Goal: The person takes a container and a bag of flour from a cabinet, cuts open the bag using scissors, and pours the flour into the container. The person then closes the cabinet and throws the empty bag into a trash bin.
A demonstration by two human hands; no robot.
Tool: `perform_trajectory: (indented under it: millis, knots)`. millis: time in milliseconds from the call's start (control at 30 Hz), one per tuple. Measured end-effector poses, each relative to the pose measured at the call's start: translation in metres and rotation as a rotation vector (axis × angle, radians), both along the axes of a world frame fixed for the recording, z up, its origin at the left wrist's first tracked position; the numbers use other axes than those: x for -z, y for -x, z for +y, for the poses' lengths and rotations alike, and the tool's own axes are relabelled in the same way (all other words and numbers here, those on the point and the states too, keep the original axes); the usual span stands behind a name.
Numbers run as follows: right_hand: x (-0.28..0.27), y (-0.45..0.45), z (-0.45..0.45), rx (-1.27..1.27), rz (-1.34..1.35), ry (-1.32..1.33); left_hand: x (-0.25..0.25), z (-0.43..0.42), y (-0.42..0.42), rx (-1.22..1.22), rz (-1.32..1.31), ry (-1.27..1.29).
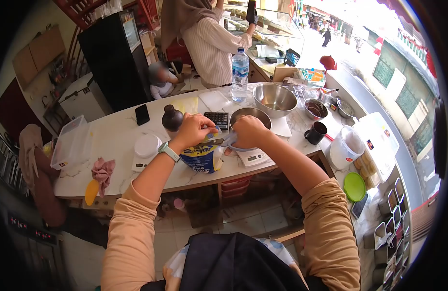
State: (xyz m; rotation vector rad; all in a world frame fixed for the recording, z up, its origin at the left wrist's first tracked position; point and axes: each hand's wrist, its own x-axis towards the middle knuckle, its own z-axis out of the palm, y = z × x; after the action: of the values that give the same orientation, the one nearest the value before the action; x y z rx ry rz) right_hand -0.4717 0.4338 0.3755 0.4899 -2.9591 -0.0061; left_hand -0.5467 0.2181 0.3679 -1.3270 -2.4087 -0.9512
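Note:
My left hand [194, 130] pinches the top edge of a blue and yellow bag [203, 159] that stands near the counter's front edge. Closed around the handles of scissors [229, 140] is my right hand [248, 132]; the blades lie across the bag's top, between both hands. A steel bowl [257, 114] is partly hidden behind my right hand, and a digital scale [255, 158] shows below it. Behind the bag are a calculator [217, 119] and a dark-capped bottle [172, 119], close to my left hand.
A water bottle [240, 75] and a larger steel bowl [275, 99] stand at the back. On the right are a black mug [315, 132] and a white tub [346, 145]. A phone [142, 114] lies left. A person in a striped top [211, 51] stands beyond the counter; a child sits behind.

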Motion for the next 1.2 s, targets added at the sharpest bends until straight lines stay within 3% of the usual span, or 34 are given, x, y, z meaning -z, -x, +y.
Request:
perform_trajectory:
  millis: [200,533,633,833,1000,1133,1200]
  knots:
    - [-0.018,0.003,-0.025,0.133,-0.249,-0.02,0.017,-0.008,0.019,-0.037,-0.299,-0.332]
    - [-0.007,0.008,-0.049,0.134,-0.164,0.033,0.023,-0.022,0.028,-0.116,-0.363,-0.529]
    - [-0.012,0.006,-0.06,0.123,-0.146,-0.014,0.018,-0.023,0.02,-0.031,-0.533,-0.716]
    - [-0.02,0.007,-0.071,0.21,-0.243,0.031,0.024,-0.023,0.016,-0.043,-0.619,-0.895]
    - [-0.013,0.004,-0.07,0.164,-0.148,0.01,0.025,-0.032,0.023,-0.069,-0.641,-1.092]
    - [-0.037,-0.027,-0.056,0.255,-0.124,-0.02,0.025,-0.046,0.031,-0.062,-0.674,-1.262]
    - [-0.05,-0.052,-0.038,0.38,-0.195,0.121,0.026,-0.054,0.033,-0.057,-0.698,-1.297]
